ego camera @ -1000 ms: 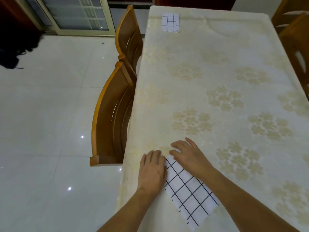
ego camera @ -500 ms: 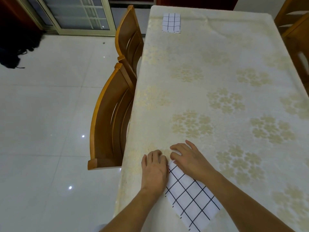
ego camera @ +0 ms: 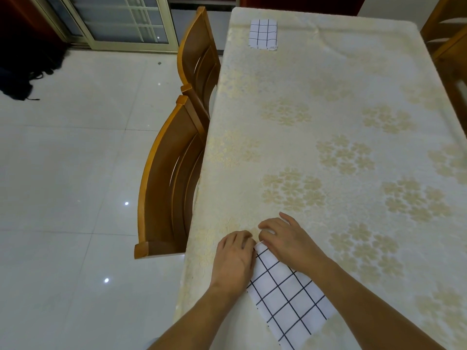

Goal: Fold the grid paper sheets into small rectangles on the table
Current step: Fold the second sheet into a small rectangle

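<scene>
1. Fingers of the left hand [ego camera: 233, 258] lie flat and close together, palm down, pressing on the left edge of the grid paper sheet [ego camera: 288, 299] near its far corner; nothing is gripped.
2. Beside it, almost touching, the right hand [ego camera: 288, 242] rests palm down on the same far corner with its fingers bent and their tips pressed to the paper; whether they pinch an edge cannot be told.
3. Both forearms reach in from the near edge of the view, and the sheet shows between them.
4. That sheet, white with black grid lines, lies turned at a slant on the near left part of the worktop [ego camera: 328, 127], close to its left edge.
5. A cream cloth with pale gold flower clusters covers the worktop.
6. A small folded grid paper [ego camera: 263, 34] lies flat at the far left corner, well apart from the hands.
7. Two wooden chairs [ego camera: 169, 183] stand tucked against the left side, over a glossy white tiled floor [ego camera: 70, 152].
</scene>
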